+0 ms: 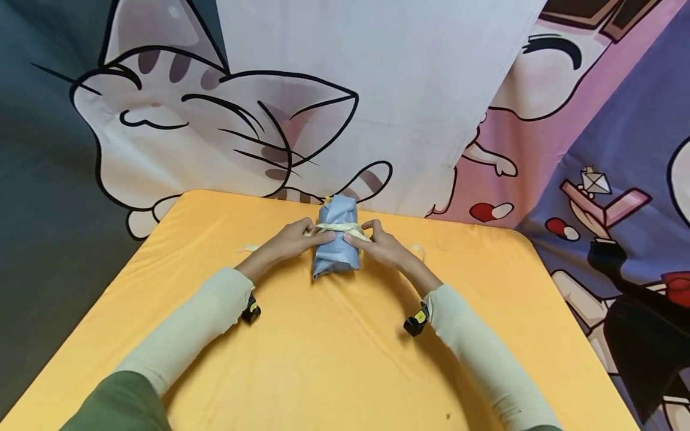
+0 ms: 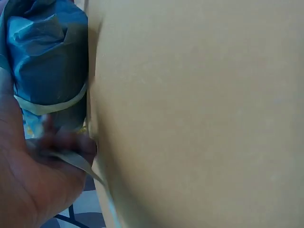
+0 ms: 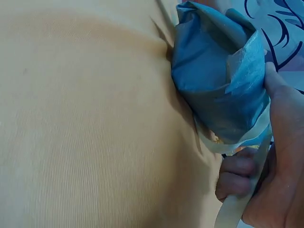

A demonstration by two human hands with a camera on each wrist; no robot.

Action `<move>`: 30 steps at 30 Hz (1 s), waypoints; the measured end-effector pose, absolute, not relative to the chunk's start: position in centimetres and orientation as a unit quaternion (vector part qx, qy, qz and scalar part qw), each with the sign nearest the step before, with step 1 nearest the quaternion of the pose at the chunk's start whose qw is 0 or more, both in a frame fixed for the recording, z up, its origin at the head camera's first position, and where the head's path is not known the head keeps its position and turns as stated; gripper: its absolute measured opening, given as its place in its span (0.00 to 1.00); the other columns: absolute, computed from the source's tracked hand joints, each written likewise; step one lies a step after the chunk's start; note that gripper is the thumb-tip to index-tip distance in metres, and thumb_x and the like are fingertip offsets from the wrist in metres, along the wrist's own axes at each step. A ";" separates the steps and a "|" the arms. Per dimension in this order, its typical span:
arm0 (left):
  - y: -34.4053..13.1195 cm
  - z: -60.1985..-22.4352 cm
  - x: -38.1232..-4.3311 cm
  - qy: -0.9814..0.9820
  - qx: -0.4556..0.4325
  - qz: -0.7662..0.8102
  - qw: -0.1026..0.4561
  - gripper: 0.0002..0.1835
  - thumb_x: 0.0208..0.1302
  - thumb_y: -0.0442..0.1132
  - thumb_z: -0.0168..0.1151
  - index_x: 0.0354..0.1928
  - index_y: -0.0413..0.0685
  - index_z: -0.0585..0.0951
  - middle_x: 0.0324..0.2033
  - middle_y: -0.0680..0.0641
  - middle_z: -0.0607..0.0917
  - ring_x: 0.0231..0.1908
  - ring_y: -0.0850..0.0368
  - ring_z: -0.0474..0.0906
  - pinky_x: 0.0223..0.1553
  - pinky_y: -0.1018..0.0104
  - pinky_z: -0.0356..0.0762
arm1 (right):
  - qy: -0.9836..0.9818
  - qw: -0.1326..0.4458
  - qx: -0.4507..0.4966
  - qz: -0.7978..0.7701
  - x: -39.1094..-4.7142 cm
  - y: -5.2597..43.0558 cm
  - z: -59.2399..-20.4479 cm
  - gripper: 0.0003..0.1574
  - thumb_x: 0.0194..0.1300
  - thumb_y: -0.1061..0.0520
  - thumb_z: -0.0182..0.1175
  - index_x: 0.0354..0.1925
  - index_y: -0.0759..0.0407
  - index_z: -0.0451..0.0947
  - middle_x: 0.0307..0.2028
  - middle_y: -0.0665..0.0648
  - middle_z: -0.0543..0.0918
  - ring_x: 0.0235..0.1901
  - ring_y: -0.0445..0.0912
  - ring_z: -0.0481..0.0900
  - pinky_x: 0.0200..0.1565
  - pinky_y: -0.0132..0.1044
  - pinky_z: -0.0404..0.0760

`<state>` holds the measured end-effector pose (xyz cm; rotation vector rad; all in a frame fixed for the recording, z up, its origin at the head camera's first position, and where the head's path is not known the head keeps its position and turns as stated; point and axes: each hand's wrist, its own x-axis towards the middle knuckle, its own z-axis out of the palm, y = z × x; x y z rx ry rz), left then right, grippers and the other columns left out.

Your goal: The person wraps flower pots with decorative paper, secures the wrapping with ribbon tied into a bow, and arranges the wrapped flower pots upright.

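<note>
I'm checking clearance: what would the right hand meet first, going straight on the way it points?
Probably the blue wrapped bundle: the right hand points forward and leftward, its thumb apparently against that side. Exact depth is unclear.

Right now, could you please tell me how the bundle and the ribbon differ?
The bundle is blue, while the ribbon is pale yellow. The bundle is thick and bulky; the ribbon is a narrow strip. The bundle is creased and folded, while the ribbon passes across it. Both show between the left hand and right hand, which grip the ribbon.
</note>
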<state>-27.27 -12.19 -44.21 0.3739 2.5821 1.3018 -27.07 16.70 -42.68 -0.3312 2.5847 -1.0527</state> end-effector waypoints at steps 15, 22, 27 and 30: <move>-15.6 -43.8 -27.0 0.911 0.123 0.366 0.149 0.45 0.77 0.84 0.47 0.46 0.47 0.87 0.37 0.47 0.82 0.46 0.49 0.79 0.54 0.52 0.77 | 0.901 0.103 -0.199 -0.372 -27.2 20.6 -43.5 0.25 0.90 0.42 0.56 0.50 0.60 0.86 0.30 0.50 0.71 0.33 0.46 0.68 0.40 0.40 0.69; -17.0 -43.8 -26.8 0.915 0.105 0.363 0.145 0.42 0.77 0.83 0.50 0.36 0.52 0.90 0.38 0.48 0.82 0.43 0.52 0.75 0.49 0.57 0.73 | 0.907 0.096 -0.203 -0.357 -26.9 20.8 -43.4 0.30 0.91 0.40 0.54 0.39 0.58 0.88 0.25 0.47 0.67 0.28 0.46 0.63 0.35 0.38 0.63; -17.4 -44.3 -26.6 0.916 0.094 0.364 0.139 0.41 0.76 0.82 0.53 0.19 0.57 0.74 0.26 0.53 0.76 0.32 0.56 0.68 0.41 0.60 0.70 | 0.913 0.091 -0.206 -0.339 -26.6 20.7 -43.4 0.30 0.92 0.40 0.53 0.39 0.57 0.85 0.25 0.47 0.68 0.26 0.45 0.62 0.33 0.37 0.63; -17.5 -44.4 -26.6 0.914 0.095 0.371 0.136 0.42 0.76 0.82 0.55 0.15 0.59 0.63 0.18 0.57 0.60 0.24 0.58 0.55 0.33 0.61 0.62 | 0.916 0.090 -0.204 -0.333 -26.6 20.9 -43.6 0.30 0.92 0.40 0.52 0.38 0.58 0.84 0.25 0.48 0.68 0.26 0.45 0.63 0.34 0.38 0.64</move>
